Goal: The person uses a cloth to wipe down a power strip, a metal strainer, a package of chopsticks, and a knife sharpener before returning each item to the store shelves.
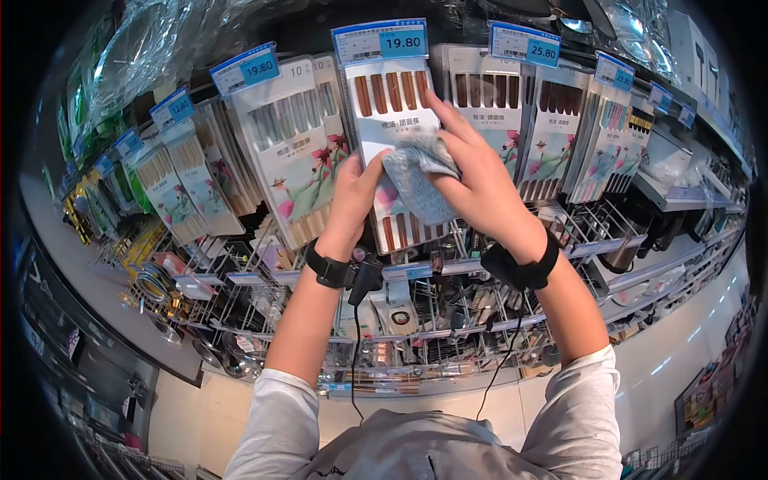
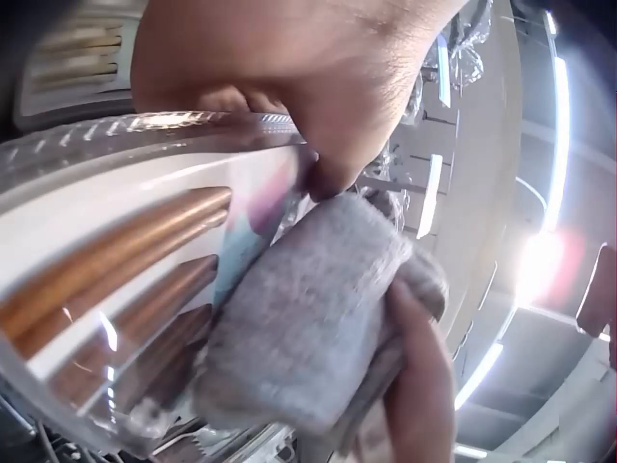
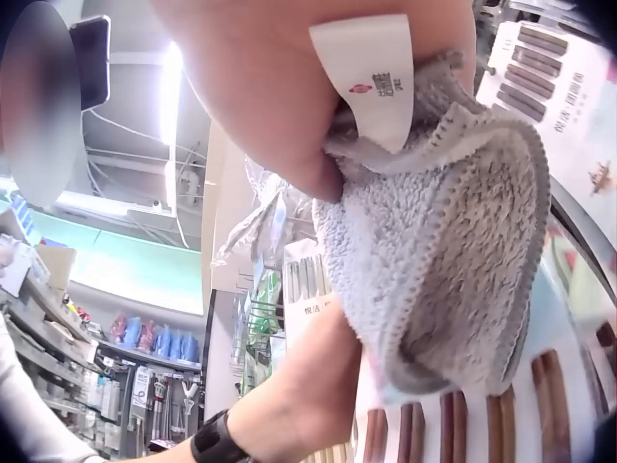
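Observation:
In the head view a hanging pack of brown chopsticks (image 1: 392, 92) faces me, its clear wrapping over a white printed card. My left hand (image 1: 350, 200) grips the pack's left edge, thumb on the front and fingers behind it. A grey-blue terry cloth (image 1: 418, 180) is bunched in my right hand (image 1: 486, 188) and overlaps the lower middle of the pack. The right wrist view shows the stitched border of the cloth (image 3: 434, 241) and a white label (image 3: 371, 82) on it. Brown chopsticks (image 2: 125, 251) show close up through the wrapping in the left wrist view.
Packs of pale chopsticks (image 1: 292, 160) hang to the left, more dark ones (image 1: 488, 104) to the right. Blue-edged price tags (image 1: 380, 44) jut out above them. Wire shelves (image 1: 472, 328) with small goods stand below, and crinkled plastic wrap (image 1: 144, 48) hangs at the upper left.

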A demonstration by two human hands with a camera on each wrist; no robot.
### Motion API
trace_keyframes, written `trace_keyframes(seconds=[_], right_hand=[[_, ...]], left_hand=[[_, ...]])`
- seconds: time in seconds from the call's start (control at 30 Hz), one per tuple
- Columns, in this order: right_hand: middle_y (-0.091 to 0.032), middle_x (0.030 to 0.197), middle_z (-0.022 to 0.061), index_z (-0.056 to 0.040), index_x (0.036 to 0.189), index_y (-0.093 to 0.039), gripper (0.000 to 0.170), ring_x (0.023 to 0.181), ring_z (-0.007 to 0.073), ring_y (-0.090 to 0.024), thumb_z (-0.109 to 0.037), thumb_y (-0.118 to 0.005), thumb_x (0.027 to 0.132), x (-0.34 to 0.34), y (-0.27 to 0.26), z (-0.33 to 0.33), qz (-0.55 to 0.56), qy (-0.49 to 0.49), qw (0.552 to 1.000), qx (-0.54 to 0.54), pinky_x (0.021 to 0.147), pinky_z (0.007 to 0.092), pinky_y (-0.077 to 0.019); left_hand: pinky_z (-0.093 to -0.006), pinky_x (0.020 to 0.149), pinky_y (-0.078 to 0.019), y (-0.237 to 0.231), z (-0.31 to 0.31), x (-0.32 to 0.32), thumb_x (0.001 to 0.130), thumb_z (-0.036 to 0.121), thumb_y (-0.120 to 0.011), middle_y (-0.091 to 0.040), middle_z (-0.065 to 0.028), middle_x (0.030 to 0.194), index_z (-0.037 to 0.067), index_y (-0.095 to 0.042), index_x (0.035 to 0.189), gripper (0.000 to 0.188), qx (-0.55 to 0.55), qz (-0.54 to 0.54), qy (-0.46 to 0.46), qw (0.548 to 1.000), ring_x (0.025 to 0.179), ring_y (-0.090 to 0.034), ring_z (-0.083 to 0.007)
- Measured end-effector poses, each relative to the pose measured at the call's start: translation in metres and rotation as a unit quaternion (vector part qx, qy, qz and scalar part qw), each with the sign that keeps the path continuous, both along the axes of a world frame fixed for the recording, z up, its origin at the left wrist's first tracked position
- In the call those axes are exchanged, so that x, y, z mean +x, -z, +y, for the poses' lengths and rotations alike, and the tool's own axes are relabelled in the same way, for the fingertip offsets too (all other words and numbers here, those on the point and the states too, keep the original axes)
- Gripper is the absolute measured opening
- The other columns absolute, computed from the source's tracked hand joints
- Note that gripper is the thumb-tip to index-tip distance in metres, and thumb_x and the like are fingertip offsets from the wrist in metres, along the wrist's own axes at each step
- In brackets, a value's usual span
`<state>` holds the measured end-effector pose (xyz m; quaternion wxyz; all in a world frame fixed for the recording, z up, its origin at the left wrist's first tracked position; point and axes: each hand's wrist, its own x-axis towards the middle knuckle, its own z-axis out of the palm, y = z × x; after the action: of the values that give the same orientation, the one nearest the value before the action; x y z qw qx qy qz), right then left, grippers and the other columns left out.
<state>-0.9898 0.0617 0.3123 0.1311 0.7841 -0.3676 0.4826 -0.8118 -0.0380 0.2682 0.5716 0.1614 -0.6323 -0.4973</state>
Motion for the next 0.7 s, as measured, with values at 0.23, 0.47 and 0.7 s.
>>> trace_keyframes(seconds=[0.23, 0.47, 0.7], right_hand=[[-0.039, 0.149, 0.0168, 0.0000, 0.108, -0.058, 0.032, 0.139, 0.0401, -0.032, -0.009, -0.063, 0.078, 0.021, -0.039, -0.007, 0.059, 0.011, 0.990, -0.131, 0.110, 0.0449, -0.0356], [-0.035, 0.153, 0.0162, -0.0002, 0.115, -0.059, 0.038, 0.135, 0.0375, -0.040, -0.008, -0.062, 0.078, 0.016, -0.060, 0.009, 0.019, -0.082, 0.987, -0.135, 0.108, 0.0420, -0.0375], [-0.040, 0.152, 0.0088, 0.0014, 0.125, -0.057, 0.034, 0.131, 0.0190, -0.046, -0.004, -0.057, 0.091, 0.007, -0.047, 0.044, -0.046, -0.161, 0.984, -0.055, 0.106, 0.0322, -0.0367]], left_hand=[[-0.0287, 0.092, -0.0459, 0.006, 0.006, -0.002, 0.102, 0.017, -0.049, -0.061, -0.0058, 0.118, 0.000, -0.052, 0.126, 0.030, -0.003, 0.046, 0.018, 0.999, 0.106, -0.057, -0.0119], [-0.0319, 0.097, -0.0444, 0.010, 0.024, 0.004, 0.098, 0.013, -0.054, -0.059, -0.0079, 0.123, -0.001, -0.050, 0.130, 0.034, 0.005, 0.092, 0.106, 0.990, 0.111, -0.058, -0.0156], [-0.0334, 0.098, -0.0449, 0.015, 0.068, 0.026, 0.092, 0.012, -0.061, -0.059, -0.0104, 0.125, -0.003, -0.048, 0.129, 0.042, -0.002, 0.015, 0.142, 0.990, 0.114, -0.057, -0.0178]])
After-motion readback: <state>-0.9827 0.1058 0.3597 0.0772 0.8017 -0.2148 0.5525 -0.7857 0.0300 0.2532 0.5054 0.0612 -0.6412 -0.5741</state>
